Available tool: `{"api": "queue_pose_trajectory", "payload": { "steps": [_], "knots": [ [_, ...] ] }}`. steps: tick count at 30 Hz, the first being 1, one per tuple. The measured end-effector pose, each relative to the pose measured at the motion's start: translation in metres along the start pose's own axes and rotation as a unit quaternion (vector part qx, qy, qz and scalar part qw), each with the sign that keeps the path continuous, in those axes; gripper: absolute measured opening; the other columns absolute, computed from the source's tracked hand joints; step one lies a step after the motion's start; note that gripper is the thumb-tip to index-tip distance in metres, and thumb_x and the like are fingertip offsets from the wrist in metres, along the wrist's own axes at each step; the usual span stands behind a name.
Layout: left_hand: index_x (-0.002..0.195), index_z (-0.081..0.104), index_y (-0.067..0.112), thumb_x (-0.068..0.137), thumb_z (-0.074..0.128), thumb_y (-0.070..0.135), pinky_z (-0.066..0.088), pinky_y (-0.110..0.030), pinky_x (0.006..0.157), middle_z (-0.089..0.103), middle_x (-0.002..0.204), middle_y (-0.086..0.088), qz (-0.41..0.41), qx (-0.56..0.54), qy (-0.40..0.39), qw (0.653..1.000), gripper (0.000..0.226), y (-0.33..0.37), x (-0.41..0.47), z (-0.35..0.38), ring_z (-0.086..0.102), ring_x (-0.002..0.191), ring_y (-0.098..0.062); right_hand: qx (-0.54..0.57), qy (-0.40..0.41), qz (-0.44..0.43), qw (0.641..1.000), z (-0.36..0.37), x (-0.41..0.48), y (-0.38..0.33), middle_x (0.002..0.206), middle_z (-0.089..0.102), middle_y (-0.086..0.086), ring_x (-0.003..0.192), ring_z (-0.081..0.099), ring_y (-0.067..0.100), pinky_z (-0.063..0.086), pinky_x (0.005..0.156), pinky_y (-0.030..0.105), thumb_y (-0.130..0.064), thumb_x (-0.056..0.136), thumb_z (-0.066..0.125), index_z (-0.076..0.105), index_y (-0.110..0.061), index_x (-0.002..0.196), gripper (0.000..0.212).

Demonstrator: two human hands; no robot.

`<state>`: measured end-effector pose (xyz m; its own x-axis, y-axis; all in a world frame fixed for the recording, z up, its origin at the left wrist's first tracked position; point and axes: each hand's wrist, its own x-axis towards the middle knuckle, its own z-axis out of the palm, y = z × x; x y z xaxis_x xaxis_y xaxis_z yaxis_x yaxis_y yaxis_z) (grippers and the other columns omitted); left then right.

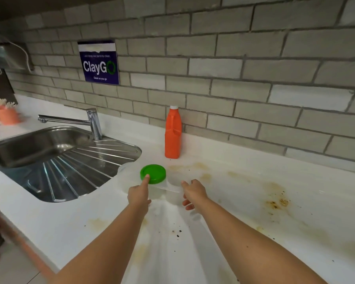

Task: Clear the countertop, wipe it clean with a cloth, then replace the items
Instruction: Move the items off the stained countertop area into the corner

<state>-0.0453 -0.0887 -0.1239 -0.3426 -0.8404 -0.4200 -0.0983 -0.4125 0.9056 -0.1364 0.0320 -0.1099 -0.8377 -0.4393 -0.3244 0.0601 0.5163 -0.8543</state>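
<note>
Right of the sink (29,148): clear container (164,190) with green lid (153,173), just beside the drainboard (70,173) edge, on or just above the white countertop (70,218); cannot tell which
Left hand (138,194): holds the container's sink-side end; index fingertip (147,177) on the lid rim
Right hand (194,193): grips the end away from the sink; thumb on top, fingers curled under
Orange bottle (172,136): upright, right of the sink, behind the container, against the brick wall (254,89)
Stains (277,201): brown marks and crumbs, well right of the sink
Faucet (92,121): at the sink's back; spout points left
</note>
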Motion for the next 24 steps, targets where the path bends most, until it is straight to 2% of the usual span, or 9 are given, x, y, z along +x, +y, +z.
{"api": "queue_pose_trajectory", "payload": {
  "steps": [3,5,7,9,11,13,17,21,24],
  "knots": [
    [0.114,0.046,0.006,0.086,0.064,0.037,0.047,-0.038,0.077,0.046,0.110,-0.015,0.001,-0.018,-0.011,1.000,0.047,0.002,0.002,0.003,0.047,0.092,-0.027,0.041,-0.006,0.004,0.999,0.001,0.003,-0.001,0.070,0.054,0.009,0.051,0.055,0.020,0.049,0.049,0.029,-0.023,0.095,0.042,0.042,-0.003,0.122,0.034],
    [0.104,0.043,0.005,0.087,0.063,0.030,0.044,-0.035,0.074,0.045,0.091,-0.012,0.008,-0.037,-0.011,0.999,0.037,0.003,0.003,0.006,0.045,0.074,-0.021,0.065,-0.006,0.002,0.998,-0.001,0.004,-0.002,0.069,0.053,0.010,0.049,0.054,0.019,0.048,0.045,0.028,-0.016,0.093,0.042,0.045,-0.001,0.112,0.024],
    [0.102,0.043,0.005,0.087,0.064,0.028,0.043,-0.035,0.076,0.043,0.081,-0.007,0.009,-0.046,-0.017,0.999,0.035,0.003,0.001,0.010,0.040,0.065,-0.016,0.079,0.000,0.003,0.997,-0.005,0.004,-0.001,0.068,0.053,0.010,0.048,0.053,0.019,0.048,0.045,0.028,-0.012,0.092,0.042,0.046,-0.002,0.109,0.019],
    [0.098,0.044,0.006,0.087,0.065,0.027,0.042,-0.036,0.080,0.044,0.085,-0.006,0.009,-0.046,-0.036,0.998,0.032,0.002,-0.002,0.015,0.043,0.071,-0.017,0.091,0.008,0.003,0.996,-0.012,0.003,0.001,0.067,0.053,0.010,0.049,0.052,0.020,0.048,0.046,0.029,-0.011,0.092,0.042,0.045,-0.006,0.107,0.016],
    [0.094,0.045,0.009,0.086,0.065,0.028,0.042,-0.036,0.084,0.045,0.095,-0.007,0.012,-0.046,-0.058,0.997,0.029,0.002,-0.007,0.022,0.045,0.081,-0.019,0.098,0.018,0.001,0.995,-0.023,0.002,0.005,0.067,0.053,0.010,0.049,0.053,0.020,0.048,0.046,0.029,-0.010,0.092,0.043,0.048,-0.004,0.113,0.022],
    [0.099,0.045,0.008,0.085,0.067,0.028,0.044,-0.037,0.089,0.046,0.106,-0.008,0.018,-0.044,-0.077,0.996,0.032,0.002,-0.013,0.031,0.045,0.092,-0.023,0.101,0.032,-0.003,0.994,-0.036,0.001,0.011,0.066,0.054,0.010,0.049,0.053,0.020,0.048,0.046,0.029,-0.010,0.091,0.044,0.050,-0.001,0.117,0.029],
    [0.105,0.044,0.009,0.084,0.068,0.028,0.043,-0.039,0.099,0.046,0.115,-0.007,0.013,-0.042,-0.124,0.991,0.037,-0.002,-0.034,0.058,0.045,0.100,-0.025,0.120,0.063,-0.009,0.991,-0.073,-0.010,0.023,0.066,0.053,0.010,0.049,0.053,0.021,0.049,0.047,0.030,-0.010,0.090,0.047,0.052,0.000,0.105,0.019],
    [0.107,0.044,0.010,0.082,0.070,0.027,0.042,-0.039,0.102,0.046,0.116,-0.006,0.006,-0.029,-0.189,0.982,0.040,-0.010,-0.066,0.093,0.046,0.107,-0.025,0.128,0.107,-0.011,0.986,-0.122,-0.030,0.043,0.068,0.054,0.010,0.049,0.054,0.021,0.049,0.048,0.030,-0.012,0.092,0.048,0.052,-0.001,0.112,0.023],
    [0.106,0.043,0.009,0.082,0.070,0.025,0.043,-0.038,0.100,0.050,0.102,-0.004,0.002,-0.025,-0.232,0.972,0.039,-0.022,-0.098,0.124,0.047,0.103,-0.023,0.134,0.140,-0.008,0.981,-0.166,-0.048,0.064,0.067,0.054,0.009,0.049,0.053,0.019,0.049,0.045,0.028,-0.012,0.093,0.048,0.051,0.000,0.118,0.027]
  ]
}}
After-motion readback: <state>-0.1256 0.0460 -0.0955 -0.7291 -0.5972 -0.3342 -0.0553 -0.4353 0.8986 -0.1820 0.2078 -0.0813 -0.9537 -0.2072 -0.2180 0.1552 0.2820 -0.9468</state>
